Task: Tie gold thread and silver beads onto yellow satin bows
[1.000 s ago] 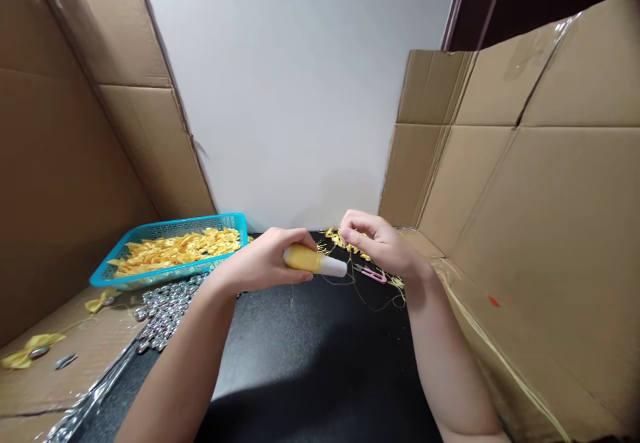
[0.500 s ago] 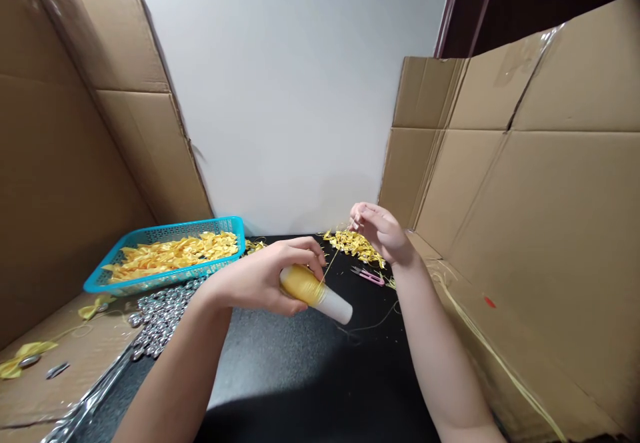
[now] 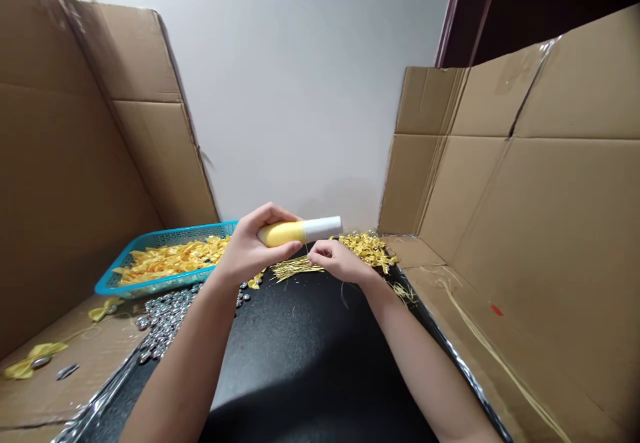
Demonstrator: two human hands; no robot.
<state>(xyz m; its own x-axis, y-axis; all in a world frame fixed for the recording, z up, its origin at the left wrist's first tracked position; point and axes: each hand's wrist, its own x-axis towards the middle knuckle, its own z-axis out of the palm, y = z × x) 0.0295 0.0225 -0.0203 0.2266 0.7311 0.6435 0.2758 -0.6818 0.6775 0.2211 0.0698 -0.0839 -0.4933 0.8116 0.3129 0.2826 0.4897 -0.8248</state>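
The right hand [image 3: 340, 260] has come in from nearer the table's [image 3: 280, 363] far right corner to just below the spool [image 3: 285, 233], fingertips apparently pinching its thread [image 3: 307, 249], so the work seems gathered close to the spool. The left hand [image 3: 250, 246] stays wrapped round the spool over the table, towards its far edge; half a second ago it sloped downward, now nearly level.

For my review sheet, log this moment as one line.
left hand: holds yellow-wound spool, nearly level | right hand: curled below spool, hold unclear | nearby: gold strands, blue basket of yellow pieces, silver beads
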